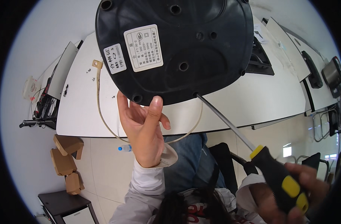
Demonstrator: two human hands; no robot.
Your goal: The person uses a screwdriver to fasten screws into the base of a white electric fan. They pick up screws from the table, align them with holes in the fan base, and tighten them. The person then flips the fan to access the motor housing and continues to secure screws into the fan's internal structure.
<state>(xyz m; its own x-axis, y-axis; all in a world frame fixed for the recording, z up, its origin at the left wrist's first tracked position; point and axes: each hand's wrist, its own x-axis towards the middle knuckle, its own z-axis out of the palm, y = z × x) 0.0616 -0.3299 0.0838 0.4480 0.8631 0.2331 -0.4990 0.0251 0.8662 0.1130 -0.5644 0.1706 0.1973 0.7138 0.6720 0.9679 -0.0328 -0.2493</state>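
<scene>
A black plastic fan base [193, 48] is held up at the top, its underside with holes and two white labels facing me. My left hand [144, 130] grips its lower edge, thumb in front and other fingers behind. At lower right, my right hand [308, 186], slightly blurred, is wrapped round the black and yellow handle of a screwdriver [280, 179]. The screwdriver's long shaft slants up to the left, its tip at a hole on the base's lower edge. Whether the tip sits on a screw is hidden.
The white table [81, 100] bears a thin beige cord [98, 93] with a holed end tab, several small screws [93, 78] and a black item [262, 58] at right. Cardboard boxes [64, 162], a dark cabinet [64, 203] and a bottle [125, 148] are below at left.
</scene>
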